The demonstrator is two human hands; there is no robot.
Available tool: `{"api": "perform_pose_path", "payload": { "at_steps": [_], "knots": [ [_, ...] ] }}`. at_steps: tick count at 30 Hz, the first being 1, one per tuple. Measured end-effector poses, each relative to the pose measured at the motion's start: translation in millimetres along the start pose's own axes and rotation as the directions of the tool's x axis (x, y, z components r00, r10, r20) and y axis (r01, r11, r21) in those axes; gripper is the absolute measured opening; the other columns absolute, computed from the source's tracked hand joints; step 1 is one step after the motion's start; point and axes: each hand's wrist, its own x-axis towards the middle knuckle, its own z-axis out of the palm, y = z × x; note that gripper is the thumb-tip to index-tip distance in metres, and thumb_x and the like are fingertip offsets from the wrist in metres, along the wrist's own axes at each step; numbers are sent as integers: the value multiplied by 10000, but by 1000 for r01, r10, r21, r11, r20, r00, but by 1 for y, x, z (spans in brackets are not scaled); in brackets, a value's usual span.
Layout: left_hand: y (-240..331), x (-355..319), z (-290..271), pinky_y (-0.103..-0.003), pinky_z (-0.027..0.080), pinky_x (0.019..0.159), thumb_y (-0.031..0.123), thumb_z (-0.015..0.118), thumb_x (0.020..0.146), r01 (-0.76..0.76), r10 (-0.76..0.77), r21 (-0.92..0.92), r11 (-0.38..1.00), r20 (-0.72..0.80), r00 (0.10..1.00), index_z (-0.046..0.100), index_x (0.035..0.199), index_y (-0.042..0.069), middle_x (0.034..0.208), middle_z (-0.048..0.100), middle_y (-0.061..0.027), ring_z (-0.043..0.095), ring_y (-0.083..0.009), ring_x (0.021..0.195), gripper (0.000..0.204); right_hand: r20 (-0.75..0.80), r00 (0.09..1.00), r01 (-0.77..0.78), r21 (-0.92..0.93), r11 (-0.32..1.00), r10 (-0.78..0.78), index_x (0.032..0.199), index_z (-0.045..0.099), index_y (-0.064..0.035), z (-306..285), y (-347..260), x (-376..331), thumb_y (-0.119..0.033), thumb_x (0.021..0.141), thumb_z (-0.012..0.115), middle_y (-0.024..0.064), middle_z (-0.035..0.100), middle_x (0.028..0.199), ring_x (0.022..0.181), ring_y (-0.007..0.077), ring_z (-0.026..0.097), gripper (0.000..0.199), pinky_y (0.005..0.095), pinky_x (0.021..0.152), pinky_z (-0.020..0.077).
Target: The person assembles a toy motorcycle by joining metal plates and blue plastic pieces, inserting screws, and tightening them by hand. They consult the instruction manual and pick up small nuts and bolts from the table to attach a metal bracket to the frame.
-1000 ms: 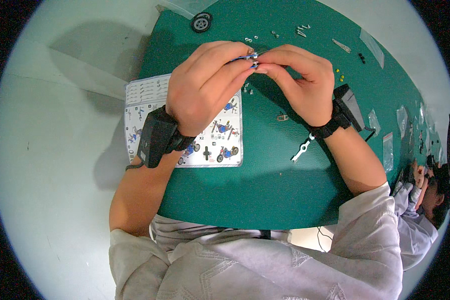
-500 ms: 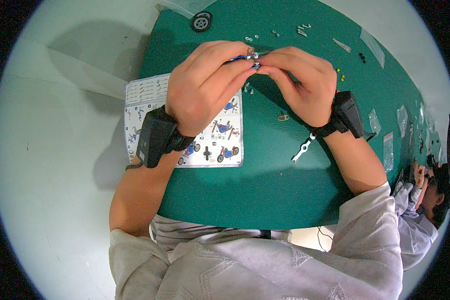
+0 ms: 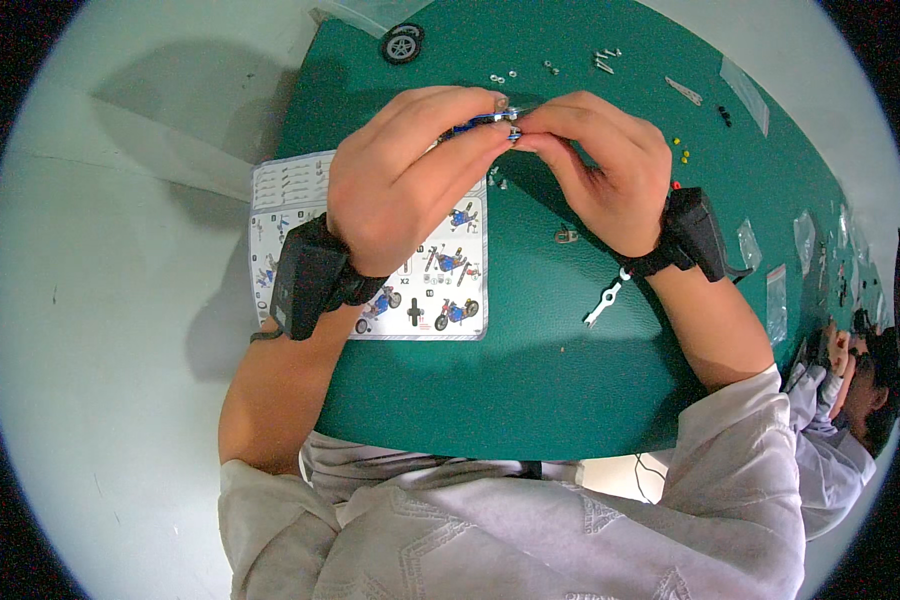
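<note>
A dark green mat [image 3: 530, 400] covers the desk across the middle and upper right of the frame. Pale grey-white smooth floor [image 3: 120, 300] fills the left, crossed by soft shadows under even overhead light.

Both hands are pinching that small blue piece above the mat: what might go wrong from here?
The small blue piece is pinched only at the fingertips of the left hand and right hand; a slip could drop it among the loose screws. The left forearm covers part of the instruction sheet. The small wrench lies near the right wrist and might get knocked.
</note>
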Motion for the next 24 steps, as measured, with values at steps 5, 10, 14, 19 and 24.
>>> {"api": "perform_pose_path", "payload": {
  "at_steps": [5,10,14,19,24],
  "knots": [
    [1,1,0,-357,591,876,2,809,818,0,0,1,1000,1,1000,749,1045,0,1149,714,-131,714,-281,1028,235,-11,1000,19,4,1000,-18,991,727,-68,-1,-1,1,-81,841,812,89,739,897,726,249,716,173,319,593,553],
    [2,0,0,-356,592,879,0,813,814,16,-16,-5,1000,-17,1000,749,1039,2,1144,714,-130,714,-280,1030,234,-13,1000,5,16,1000,-5,994,726,-68,0,-2,0,-78,841,813,90,738,896,727,248,716,176,318,593,552],
    [3,1,-1,-355,591,885,1,812,816,18,-18,-4,1000,-20,1000,750,1041,2,1142,714,-127,713,-279,1030,234,-19,1000,18,20,1000,-17,994,724,-65,1,0,0,-79,842,811,92,738,898,728,250,716,175,319,595,554],
    [2,1,0,-350,591,885,0,815,812,12,-12,-11,1000,-23,1000,756,1047,7,1147,717,-124,715,-274,1038,243,-6,1000,12,19,1000,-12,995,726,-63,0,0,0,-75,843,807,94,738,905,733,252,716,172,320,600,556],
    [1,0,2,-348,593,876,-2,821,804,10,-11,-15,1000,-45,999,760,1043,11,1136,722,-117,720,-275,1024,247,5,1000,19,23,1000,-19,1011,733,-68,-1,1,0,-73,847,800,93,737,910,739,255,717,177,324,604,557]
  ]
}}
